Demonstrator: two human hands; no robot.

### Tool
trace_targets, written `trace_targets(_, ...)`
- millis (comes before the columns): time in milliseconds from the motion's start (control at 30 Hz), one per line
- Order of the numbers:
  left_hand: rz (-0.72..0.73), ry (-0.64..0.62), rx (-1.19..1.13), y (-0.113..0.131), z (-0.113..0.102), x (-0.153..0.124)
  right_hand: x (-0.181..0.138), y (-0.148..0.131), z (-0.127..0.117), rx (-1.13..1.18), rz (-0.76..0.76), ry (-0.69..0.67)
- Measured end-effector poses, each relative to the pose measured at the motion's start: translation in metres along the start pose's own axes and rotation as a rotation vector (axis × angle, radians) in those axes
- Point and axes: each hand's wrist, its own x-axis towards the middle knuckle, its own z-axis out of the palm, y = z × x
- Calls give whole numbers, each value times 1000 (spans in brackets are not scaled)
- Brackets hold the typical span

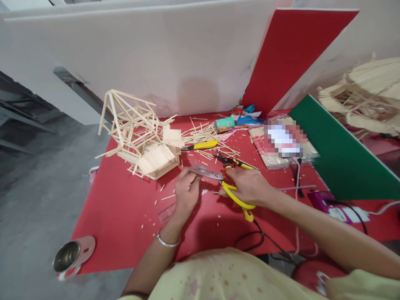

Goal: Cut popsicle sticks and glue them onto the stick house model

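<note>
Scissors in right fingers, left fingers pinched

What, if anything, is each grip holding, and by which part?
Right grip: scissors, by the yellow handles. Left grip, near the blade tips: can't tell whether it holds anything.

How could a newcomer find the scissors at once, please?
Start at the red table and go to its middle, where the right hand holds the scissors. Their silver blades point towards the left hand. Unlike the yellow cutter and the pliers lying beyond, they are held and have curved yellow handles.
</note>
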Motion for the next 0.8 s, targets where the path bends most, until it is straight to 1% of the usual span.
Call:
trace_targets(100, 30, 19, -24, -3, 0, 1, 1, 1, -4, 0, -15, 40)
trace_targets(433, 54, 0, 33, -3, 0, 0, 2, -1, -2, -18, -1, -56)
trace_targets(633, 67, 12, 75, -5, 0, -1, 2, 0, -8, -68, 8, -55)
trace_targets(800, 132, 46, 47, -9, -1, -2, 4, 1, -7, -45, -20, -31)
